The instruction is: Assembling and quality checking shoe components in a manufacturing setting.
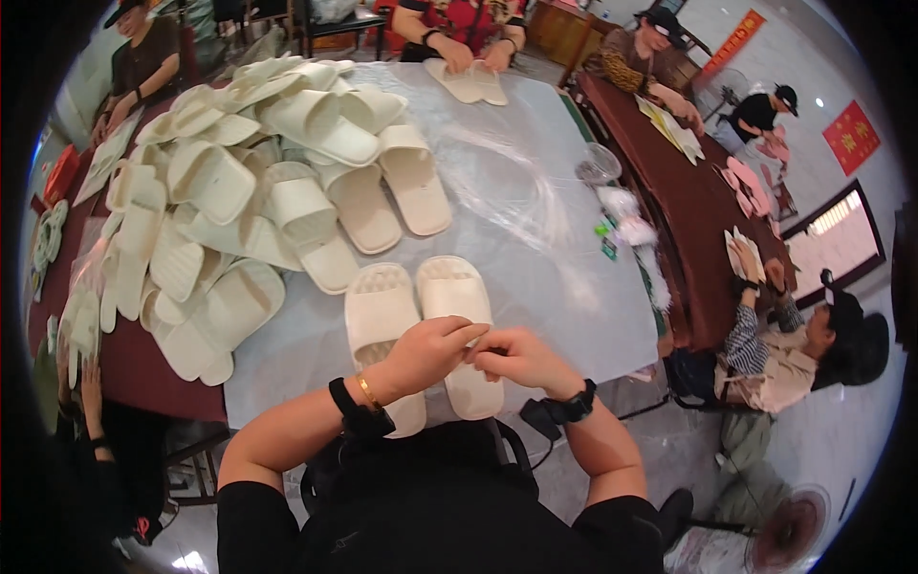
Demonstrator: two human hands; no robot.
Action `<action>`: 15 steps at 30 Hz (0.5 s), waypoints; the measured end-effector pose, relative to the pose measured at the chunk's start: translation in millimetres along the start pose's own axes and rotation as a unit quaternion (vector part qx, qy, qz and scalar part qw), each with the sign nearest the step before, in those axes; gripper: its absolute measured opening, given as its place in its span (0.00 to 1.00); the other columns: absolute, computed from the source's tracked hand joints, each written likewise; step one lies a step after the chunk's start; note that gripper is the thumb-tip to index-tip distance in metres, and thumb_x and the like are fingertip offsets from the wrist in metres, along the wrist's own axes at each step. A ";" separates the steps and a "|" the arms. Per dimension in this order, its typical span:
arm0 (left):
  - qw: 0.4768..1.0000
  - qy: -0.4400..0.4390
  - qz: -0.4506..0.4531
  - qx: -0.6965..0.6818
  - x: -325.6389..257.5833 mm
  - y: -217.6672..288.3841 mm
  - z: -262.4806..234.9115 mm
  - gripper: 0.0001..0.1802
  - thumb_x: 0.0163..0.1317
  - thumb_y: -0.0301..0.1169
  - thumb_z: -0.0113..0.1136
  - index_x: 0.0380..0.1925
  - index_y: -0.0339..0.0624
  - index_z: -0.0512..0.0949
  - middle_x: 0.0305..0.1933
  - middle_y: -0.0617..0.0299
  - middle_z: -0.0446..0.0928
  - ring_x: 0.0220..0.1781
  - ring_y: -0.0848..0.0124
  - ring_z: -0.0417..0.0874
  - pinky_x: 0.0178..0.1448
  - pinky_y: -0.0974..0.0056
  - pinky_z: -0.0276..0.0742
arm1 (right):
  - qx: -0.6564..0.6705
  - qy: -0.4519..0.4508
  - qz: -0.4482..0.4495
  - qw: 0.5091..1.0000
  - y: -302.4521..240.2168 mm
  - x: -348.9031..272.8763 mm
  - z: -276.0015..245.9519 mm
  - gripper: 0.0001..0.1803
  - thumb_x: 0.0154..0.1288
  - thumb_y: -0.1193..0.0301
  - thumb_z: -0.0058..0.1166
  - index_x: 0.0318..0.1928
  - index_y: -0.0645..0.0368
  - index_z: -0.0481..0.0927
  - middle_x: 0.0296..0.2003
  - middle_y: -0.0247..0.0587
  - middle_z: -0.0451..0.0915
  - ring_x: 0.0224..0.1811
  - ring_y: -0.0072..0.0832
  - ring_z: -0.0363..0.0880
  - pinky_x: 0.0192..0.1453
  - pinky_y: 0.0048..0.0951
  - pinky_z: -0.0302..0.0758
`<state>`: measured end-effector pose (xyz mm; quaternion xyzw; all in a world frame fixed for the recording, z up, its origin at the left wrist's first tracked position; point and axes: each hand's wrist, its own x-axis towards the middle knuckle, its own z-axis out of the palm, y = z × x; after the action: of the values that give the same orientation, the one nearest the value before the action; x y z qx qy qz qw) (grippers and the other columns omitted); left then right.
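Two cream slippers lie side by side at the table's near edge, toes pointing away from me: the left slipper point(373, 316) and the right slipper point(453, 293). My left hand point(428, 352) reaches across them, its fingers pressed together above the right slipper. There the fingertips meet those of my right hand point(526, 360), whose fingers are curled in a pinch. Anything between the fingertips is hidden or too small to name. A large heap of similar slippers point(215, 182) rises on the left, and its nearest ones lie just beyond my pair.
Clear plastic film covers the pale table point(535, 220). Along its right edge sit a clear plastic tub point(599, 165) and white plastic bags point(629, 218). Across the table a person handles another slipper pair point(467, 84). More people work at a brown-covered table point(660, 201) on the right.
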<state>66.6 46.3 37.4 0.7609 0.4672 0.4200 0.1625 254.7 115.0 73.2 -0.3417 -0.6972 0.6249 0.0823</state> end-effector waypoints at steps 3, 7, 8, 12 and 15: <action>0.997 0.045 -0.017 -0.061 3.1 -0.8 7.2 0.15 0.52 0.21 0.60 0.42 0.42 0.80 0.37 0.56 0.81 0.36 0.58 0.83 0.39 0.59 0.80 | 0.039 -0.019 -0.035 0.998 -6.5 3.3 3.9 0.09 0.64 0.72 0.53 0.37 0.65 0.82 0.23 0.33 0.77 0.23 0.17 0.74 0.28 0.20 0.71; 0.996 0.054 -0.049 -0.049 0.7 -5.3 8.5 0.07 0.54 0.22 0.61 0.34 0.39 0.81 0.32 0.55 0.80 0.33 0.58 0.82 0.37 0.59 0.78 | 0.098 -0.015 -0.051 0.994 -1.7 9.0 -11.7 0.09 0.65 0.72 0.52 0.41 0.64 0.81 0.26 0.35 0.78 0.26 0.18 0.75 0.31 0.20 0.72; 0.996 0.052 -0.062 -0.036 0.9 -1.7 7.5 0.05 0.55 0.22 0.61 0.33 0.39 0.81 0.31 0.55 0.80 0.33 0.58 0.82 0.37 0.59 0.77 | 0.108 -0.017 -0.057 0.992 3.4 14.3 -17.0 0.10 0.65 0.73 0.52 0.43 0.63 0.81 0.29 0.36 0.79 0.29 0.19 0.76 0.34 0.21 0.73; 0.996 0.043 -0.060 -0.057 2.0 3.2 8.5 0.05 0.56 0.23 0.61 0.33 0.38 0.81 0.32 0.54 0.80 0.32 0.58 0.82 0.36 0.60 0.77 | -0.147 0.241 -0.182 0.942 49.3 56.5 -44.8 0.18 0.63 0.73 0.53 0.53 0.57 0.77 0.45 0.45 0.79 0.44 0.29 0.78 0.44 0.31 0.75; 0.994 0.042 -0.072 -0.069 4.5 6.5 10.4 0.04 0.56 0.23 0.62 0.33 0.38 0.81 0.32 0.54 0.80 0.32 0.58 0.82 0.37 0.60 0.77 | -0.437 0.345 -0.123 0.821 69.4 80.4 -62.7 0.25 0.62 0.70 0.53 0.61 0.49 0.72 0.63 0.49 0.66 0.63 0.43 0.67 0.60 0.44 0.68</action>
<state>79.5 48.3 37.6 0.6938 0.4971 0.4702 0.2244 254.0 211.7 -3.4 -0.4468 -0.8594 0.0803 0.2353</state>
